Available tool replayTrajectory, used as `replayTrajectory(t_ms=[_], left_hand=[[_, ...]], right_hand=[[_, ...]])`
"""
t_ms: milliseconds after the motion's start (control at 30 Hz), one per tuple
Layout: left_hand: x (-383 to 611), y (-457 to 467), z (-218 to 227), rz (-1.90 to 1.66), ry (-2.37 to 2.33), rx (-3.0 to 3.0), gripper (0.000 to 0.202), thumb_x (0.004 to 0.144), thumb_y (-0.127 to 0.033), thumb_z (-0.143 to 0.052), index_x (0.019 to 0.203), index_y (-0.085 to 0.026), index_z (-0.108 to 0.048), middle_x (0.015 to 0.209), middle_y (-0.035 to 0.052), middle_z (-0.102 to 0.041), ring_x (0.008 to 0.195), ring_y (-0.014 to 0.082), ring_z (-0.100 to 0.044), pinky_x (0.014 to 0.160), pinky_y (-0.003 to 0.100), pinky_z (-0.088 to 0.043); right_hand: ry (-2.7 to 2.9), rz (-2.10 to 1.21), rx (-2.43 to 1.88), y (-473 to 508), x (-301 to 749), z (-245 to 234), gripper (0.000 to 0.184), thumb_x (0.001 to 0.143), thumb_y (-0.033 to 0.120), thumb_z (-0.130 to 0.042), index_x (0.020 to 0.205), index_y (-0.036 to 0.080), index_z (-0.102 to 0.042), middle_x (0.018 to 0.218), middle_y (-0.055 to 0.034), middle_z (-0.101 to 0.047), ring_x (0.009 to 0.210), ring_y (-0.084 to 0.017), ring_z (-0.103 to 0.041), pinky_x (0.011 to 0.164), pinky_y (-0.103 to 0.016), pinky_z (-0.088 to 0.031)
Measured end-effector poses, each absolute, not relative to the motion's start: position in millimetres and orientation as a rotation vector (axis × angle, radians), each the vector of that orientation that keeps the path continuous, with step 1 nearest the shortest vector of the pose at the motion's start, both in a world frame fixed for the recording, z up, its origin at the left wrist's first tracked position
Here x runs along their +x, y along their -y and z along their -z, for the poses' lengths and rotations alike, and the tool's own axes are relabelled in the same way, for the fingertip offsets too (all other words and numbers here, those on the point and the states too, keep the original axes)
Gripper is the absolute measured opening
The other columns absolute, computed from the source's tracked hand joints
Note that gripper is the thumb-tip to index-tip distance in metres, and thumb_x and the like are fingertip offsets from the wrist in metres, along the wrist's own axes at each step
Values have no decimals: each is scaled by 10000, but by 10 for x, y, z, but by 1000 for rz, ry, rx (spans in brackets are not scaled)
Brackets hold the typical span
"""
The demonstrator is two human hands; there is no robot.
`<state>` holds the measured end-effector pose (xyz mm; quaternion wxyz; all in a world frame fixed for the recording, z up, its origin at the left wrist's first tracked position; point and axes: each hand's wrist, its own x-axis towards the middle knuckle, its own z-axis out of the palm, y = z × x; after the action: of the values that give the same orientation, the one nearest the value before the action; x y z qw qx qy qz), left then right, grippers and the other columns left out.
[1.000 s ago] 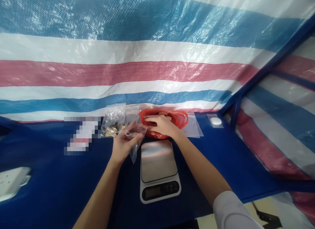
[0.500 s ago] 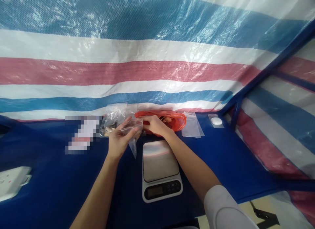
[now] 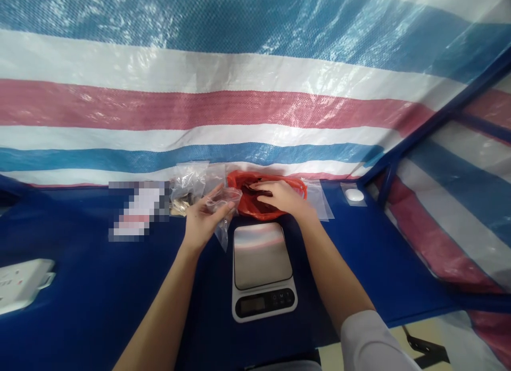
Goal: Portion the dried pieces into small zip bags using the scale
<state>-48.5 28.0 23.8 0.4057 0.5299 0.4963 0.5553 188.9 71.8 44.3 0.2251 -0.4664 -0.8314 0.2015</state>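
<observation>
My left hand [image 3: 203,219] holds a small clear plastic bag [image 3: 224,211] by its mouth, just left of a red plastic bag [image 3: 249,200]. My right hand [image 3: 281,198] reaches into the red bag's opening, fingers curled over its contents; what they grip is hidden. A digital kitchen scale [image 3: 262,270] with a steel platform lies on the blue table [image 3: 96,296], right below both hands, with nothing on it.
Filled clear bags [image 3: 187,187] lie left of the red bag. Flat clear bags [image 3: 321,200] are stacked to its right, and a small white object [image 3: 354,195] beyond them. A white power strip [image 3: 22,283] sits at the left edge. Striped tarpaulin walls stand behind and to the right.
My right hand went from the red bag over to the clear bag's mouth, then back into the red bag. The left hand kept holding the clear bag.
</observation>
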Motion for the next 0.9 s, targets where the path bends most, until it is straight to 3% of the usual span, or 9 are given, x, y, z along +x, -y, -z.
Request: replayTrajectory(t_ms=[233,433,900], left_hand=[[-446,-269,-146,-1403,-1262,1407,694,650,-552,-891,1191,-137,-764,1010,109,-804,914,260,-752,915,406,-609],[-441,-240,-55,-1376,-1250,1339,809,651,-517,-907,1333,-140,-690,1019,101,-800,832,212,-741,810,340,-615],[-414,-204,-103,-1379,-1270,1346,740,651,-517,-900,1245,-108,-734,1077,115,-798,978,273,-748,985,419,-581]], right_hand=[[2466,-259,-1674,-686,1936,-515,312,958,180,-594,1230,217,-743,1291,-76,-739,1209,-287,-680,1017,-381,-533],[2487,-214,-1781,-733,2012,-501,300,961,206,-596,1228,232,-732,1302,-69,-732,1189,-273,-677,990,-344,-518],[2454,-252,-1843,-805,2074,-360,264,913,141,-611,1108,234,-762,1189,-91,-764,1132,-269,-689,948,-335,-511]])
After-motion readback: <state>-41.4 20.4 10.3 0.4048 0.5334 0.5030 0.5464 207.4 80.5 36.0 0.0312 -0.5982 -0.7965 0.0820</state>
